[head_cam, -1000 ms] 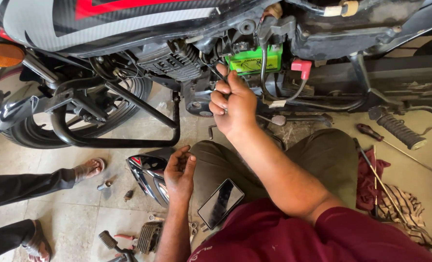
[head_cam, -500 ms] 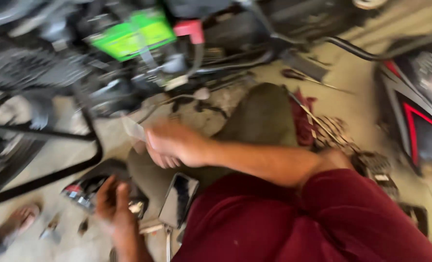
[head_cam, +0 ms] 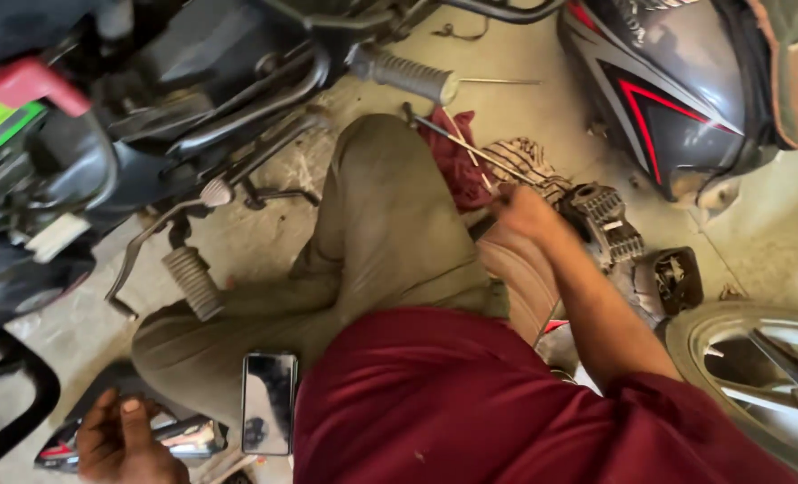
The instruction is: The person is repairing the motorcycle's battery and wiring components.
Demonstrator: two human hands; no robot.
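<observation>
— Where are our hands?

— Our right hand [head_cam: 520, 213] is out by the right knee, down among the bits on the floor. It touches a dark rod-like tool [head_cam: 481, 226] at the edge of the finned metal part [head_cam: 607, 222]. The fingers are curled, but we cannot tell whether they have closed on it. Our left hand [head_cam: 121, 439] rests low on a fairing panel [head_cam: 179, 437], fingers loosely bent, gripping nothing we can make out.

— How would that finned part handle?

— We judge it to be cast metal: stiff, fairly heavy for its bulk, probably greasy. The fins look thin, so we'd take it by the solid body, not by the fin edges.

— And around it?

— It lies on the floor just beside a striped rag [head_cam: 526, 161] and a red cloth [head_cam: 457, 166], with thin rods [head_cam: 471, 143] across them. A phone [head_cam: 269, 401] sits on our lap. The motorcycle [head_cam: 148, 99] stands to our left, a grey tank [head_cam: 668, 90] lies ahead on the right, and a wheel [head_cam: 758, 376] is near our right elbow.
</observation>
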